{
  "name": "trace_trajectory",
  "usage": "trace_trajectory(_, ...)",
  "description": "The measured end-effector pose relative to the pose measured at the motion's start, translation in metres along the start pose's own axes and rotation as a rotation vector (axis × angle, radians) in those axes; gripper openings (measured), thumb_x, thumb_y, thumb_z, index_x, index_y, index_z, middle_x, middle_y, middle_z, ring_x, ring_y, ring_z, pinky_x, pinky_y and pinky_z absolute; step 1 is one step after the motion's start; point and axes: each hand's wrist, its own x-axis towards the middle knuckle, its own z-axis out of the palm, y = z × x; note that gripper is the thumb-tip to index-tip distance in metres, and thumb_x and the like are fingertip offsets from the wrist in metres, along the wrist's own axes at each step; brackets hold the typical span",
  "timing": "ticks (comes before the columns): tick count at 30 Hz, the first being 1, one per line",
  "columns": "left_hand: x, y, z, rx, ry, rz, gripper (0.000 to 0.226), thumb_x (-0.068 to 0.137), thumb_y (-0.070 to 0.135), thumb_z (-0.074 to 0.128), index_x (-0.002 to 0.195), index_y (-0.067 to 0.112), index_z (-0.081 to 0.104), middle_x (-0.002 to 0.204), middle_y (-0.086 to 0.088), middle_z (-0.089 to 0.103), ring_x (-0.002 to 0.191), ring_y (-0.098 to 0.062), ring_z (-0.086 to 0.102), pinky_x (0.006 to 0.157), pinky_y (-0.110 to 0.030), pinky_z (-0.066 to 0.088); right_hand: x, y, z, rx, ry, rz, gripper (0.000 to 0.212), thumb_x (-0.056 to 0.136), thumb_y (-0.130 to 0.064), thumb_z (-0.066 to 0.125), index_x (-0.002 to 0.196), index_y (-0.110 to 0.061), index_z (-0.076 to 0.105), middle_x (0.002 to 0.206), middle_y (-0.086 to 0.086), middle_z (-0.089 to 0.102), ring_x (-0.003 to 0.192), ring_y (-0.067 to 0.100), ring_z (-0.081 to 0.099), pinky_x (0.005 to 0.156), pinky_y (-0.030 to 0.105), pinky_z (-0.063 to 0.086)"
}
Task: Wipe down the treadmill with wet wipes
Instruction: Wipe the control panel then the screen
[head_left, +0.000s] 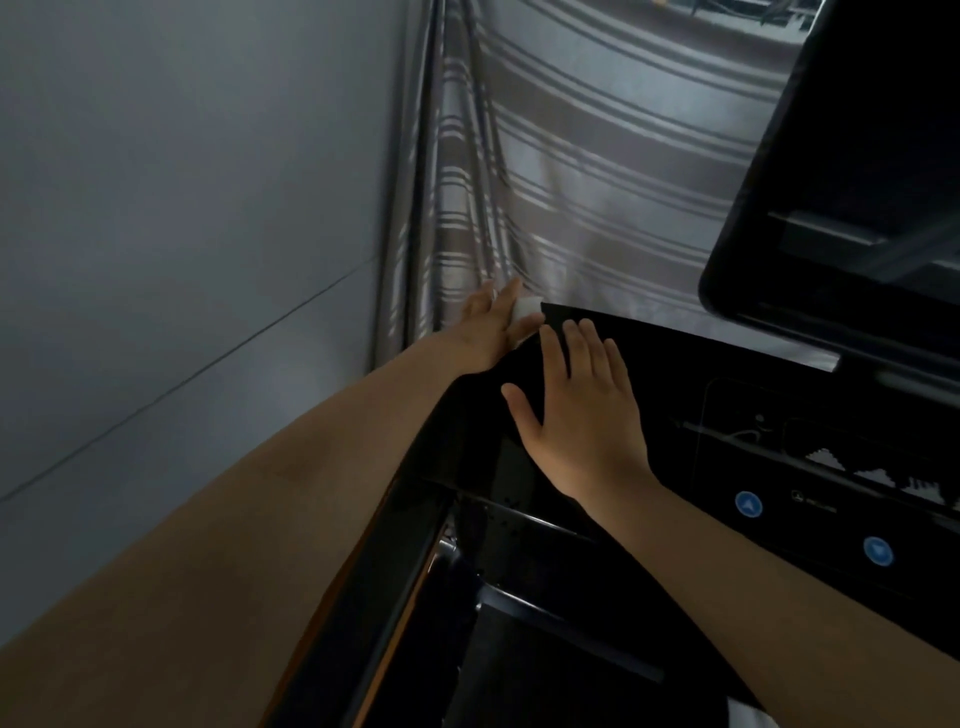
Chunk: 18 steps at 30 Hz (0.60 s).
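The treadmill's glossy black console (675, 374) fills the lower right, with two round blue arrow buttons (748, 503). My left hand (485, 327) reaches along the console's far left corner and holds a white wet wipe (525, 310) against that edge; part of the wipe is hidden under the hand. My right hand (582, 410) lies flat on top of the console near the same corner, fingers straight and spread, holding nothing.
A black screen (841, 171) stands tilted above the console at the upper right. A striped grey curtain (571, 182) hangs behind it, and a plain grey wall (182, 208) is on the left. The treadmill's frame (498, 613) runs below.
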Motion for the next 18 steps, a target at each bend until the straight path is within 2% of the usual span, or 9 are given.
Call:
trace_trajectory(6, 0.002, 0.001, 0.005, -0.139, 0.095, 0.033, 0.063, 0.103, 0.042, 0.036, 0.156, 0.020, 0.008, 0.164, -0.011, 0.001, 0.151, -0.024, -0.003, 0.120, -0.036, 0.002, 0.000, 0.001, -0.004, -0.004, -0.040, -0.004, 0.087, 0.089, -0.062, -0.003, 0.155, -0.009, 0.015, 0.161, 0.018, 0.017, 0.151, 0.028, 0.005, 0.124, 0.042, 0.003)
trace_trajectory(12, -0.057, -0.018, 0.023, -0.159, 0.094, 0.019, 0.061, 0.106, 0.035, 0.029, 0.155, 0.019, -0.004, 0.163, -0.002, -0.010, 0.150, -0.018, -0.012, 0.117, -0.028, -0.006, 0.000, 0.001, -0.010, 0.005, -0.085, -0.004, 0.082, 0.092, -0.059, 0.008, 0.156, -0.009, 0.011, 0.162, 0.018, 0.012, 0.152, 0.028, 0.002, 0.123, 0.042, 0.001)
trace_trajectory(18, -0.134, -0.004, 0.050, -0.043, 0.114, -0.005, 0.057, 0.106, 0.039, 0.018, 0.154, 0.025, -0.010, 0.162, -0.001, -0.019, 0.147, -0.014, -0.020, 0.120, -0.037, -0.008, -0.003, 0.000, -0.010, 0.002, -0.076, 0.004, 0.078, 0.096, -0.058, 0.012, 0.155, -0.006, 0.013, 0.161, 0.020, 0.014, 0.151, 0.030, 0.006, 0.123, 0.043, 0.003)
